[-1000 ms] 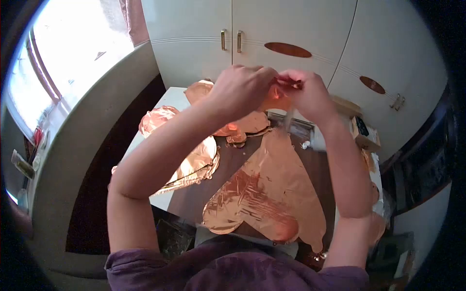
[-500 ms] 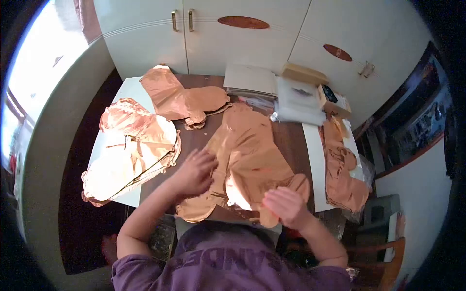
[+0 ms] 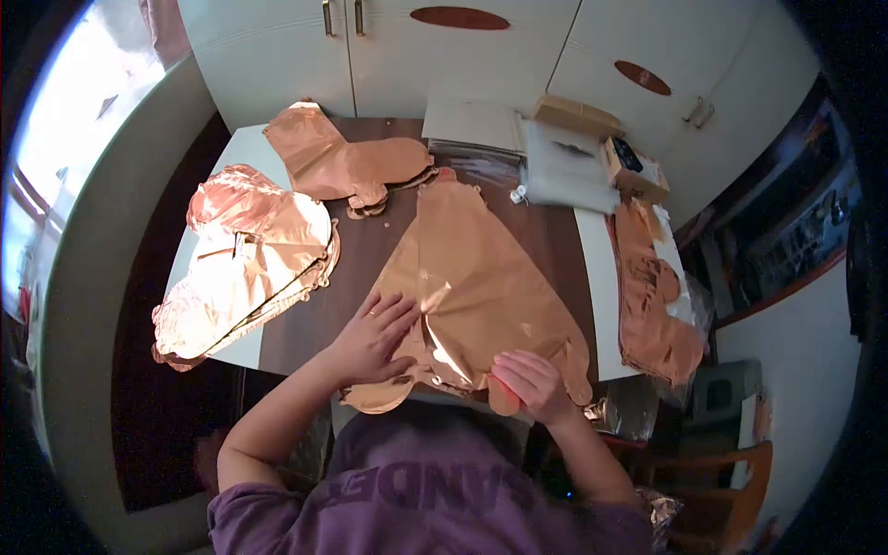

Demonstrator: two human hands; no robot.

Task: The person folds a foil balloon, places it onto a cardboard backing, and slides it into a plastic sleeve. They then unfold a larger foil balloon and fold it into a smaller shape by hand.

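A flat, deflated rose-gold foil balloon (image 3: 481, 277) lies spread out in front of me, narrow at the far end and wide near my body. My left hand (image 3: 375, 338) rests open on its left side, palm down with the fingers apart. At its near right edge my right hand (image 3: 529, 381) is closed on the foil beside a rounded tab, fingers together; the thumb is hidden. A crease with bright glints runs down the foil between my hands. Another rounded foil lobe (image 3: 377, 396) sticks out at the near left edge.
More flat foil balloons lie in a pile at the left (image 3: 250, 264), at the back (image 3: 356, 166) and on the right (image 3: 647, 296). Behind stand a stack of grey-white sheets (image 3: 474, 125), a translucent plastic pack (image 3: 569, 171) and a small box (image 3: 636, 171). White cabinets (image 3: 462, 65) border the table (image 3: 301, 338).
The balloon's folded, crumpled middle now lies flatter and wider. My left hand has come down onto the foil with fingers spread. My right hand has moved slightly left along the near edge.
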